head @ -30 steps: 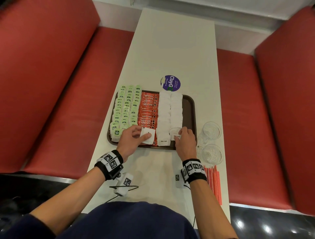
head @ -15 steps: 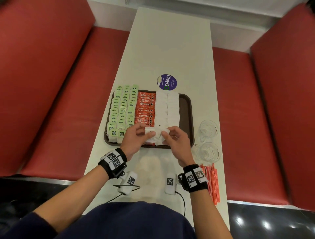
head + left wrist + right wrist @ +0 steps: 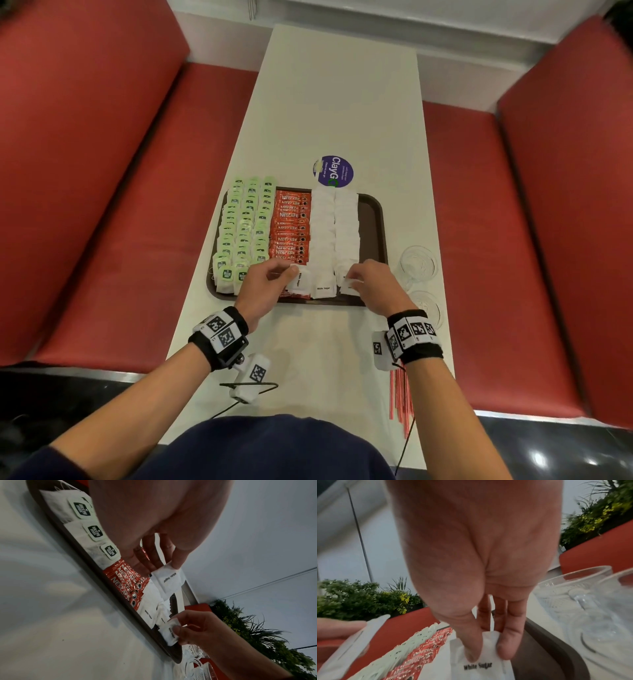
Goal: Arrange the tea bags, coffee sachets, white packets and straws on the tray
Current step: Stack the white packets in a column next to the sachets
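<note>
A brown tray (image 3: 377,219) holds rows of green tea bags (image 3: 246,222), red coffee sachets (image 3: 291,228) and two columns of white packets (image 3: 334,226). My left hand (image 3: 291,273) hovers over the tray's near edge and pinches a white sugar packet (image 3: 169,580) between thumb and fingers. My right hand (image 3: 351,278) pinches another white sugar packet (image 3: 479,666) at the near end of the right white column. Red straws (image 3: 400,397) lie on the table by my right forearm, off the tray.
Two clear glasses (image 3: 418,265) (image 3: 426,308) stand just right of the tray, close to my right hand. A round purple sticker (image 3: 334,170) lies behind the tray. Red benches (image 3: 102,205) flank the narrow white table (image 3: 342,102).
Both hands met over the middle of the tray's near edge half a second ago. They have now drawn apart, each holding a white packet, the right one back at the right column.
</note>
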The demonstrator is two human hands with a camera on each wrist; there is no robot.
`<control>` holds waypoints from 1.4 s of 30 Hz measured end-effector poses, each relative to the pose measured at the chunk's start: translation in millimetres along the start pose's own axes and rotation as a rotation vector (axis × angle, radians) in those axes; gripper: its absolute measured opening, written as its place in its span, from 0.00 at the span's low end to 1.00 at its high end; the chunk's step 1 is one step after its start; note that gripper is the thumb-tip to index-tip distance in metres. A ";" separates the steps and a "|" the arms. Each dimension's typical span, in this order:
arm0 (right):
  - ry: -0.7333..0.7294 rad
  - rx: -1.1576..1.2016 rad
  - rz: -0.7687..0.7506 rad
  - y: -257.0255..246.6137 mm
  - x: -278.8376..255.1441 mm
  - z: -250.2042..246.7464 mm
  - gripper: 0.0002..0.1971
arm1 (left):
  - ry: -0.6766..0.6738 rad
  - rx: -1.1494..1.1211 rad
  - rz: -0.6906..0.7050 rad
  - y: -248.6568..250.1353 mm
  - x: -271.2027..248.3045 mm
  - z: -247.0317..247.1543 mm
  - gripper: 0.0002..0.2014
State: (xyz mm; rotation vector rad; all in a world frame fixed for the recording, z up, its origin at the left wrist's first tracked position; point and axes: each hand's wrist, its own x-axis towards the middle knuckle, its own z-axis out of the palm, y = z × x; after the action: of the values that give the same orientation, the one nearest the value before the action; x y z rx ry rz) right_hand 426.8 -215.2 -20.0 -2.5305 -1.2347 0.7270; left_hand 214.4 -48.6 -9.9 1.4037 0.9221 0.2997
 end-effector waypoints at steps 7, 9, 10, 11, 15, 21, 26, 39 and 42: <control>0.150 -0.098 -0.004 -6.6 0.6 12.1 0.15 | -0.048 -0.085 -0.011 4.0 0.8 3.7 0.05; 0.258 -0.121 -0.007 -9.1 -2.6 15.5 0.19 | -0.059 -0.125 -0.023 5.5 -0.4 5.0 0.05; 0.316 -0.085 -0.011 -11.4 -4.2 16.3 0.18 | -0.062 -0.143 -0.027 5.9 -0.7 5.7 0.05; 0.365 -0.005 -0.012 -15.1 -5.7 16.3 0.15 | -0.063 -0.159 -0.031 6.4 -0.8 6.4 0.05; 0.339 0.635 0.058 -43.8 -21.6 4.4 0.10 | -0.056 -0.210 -0.027 10.3 -2.4 10.7 0.07; 0.219 0.849 0.051 -45.9 -33.0 -1.8 0.12 | -0.101 -0.190 0.010 18.1 -2.3 21.4 0.07; 0.363 0.557 0.096 -22.7 -32.7 -9.7 0.07 | -0.141 0.252 0.269 10.4 1.7 19.1 0.03; 0.155 0.033 0.204 -7.6 -23.9 28.6 0.14 | -0.348 0.924 0.586 -44.8 5.2 10.5 0.12; 0.250 0.126 0.239 -9.0 -23.9 36.3 0.17 | -0.347 0.914 0.592 -43.8 6.7 12.4 0.12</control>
State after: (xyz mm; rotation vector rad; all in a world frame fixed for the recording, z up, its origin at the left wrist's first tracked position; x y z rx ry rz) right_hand 389.1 -228.8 -39.2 -2.5926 -0.7907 0.4965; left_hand 212.9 -61.5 -54.1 2.4809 0.3109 0.0473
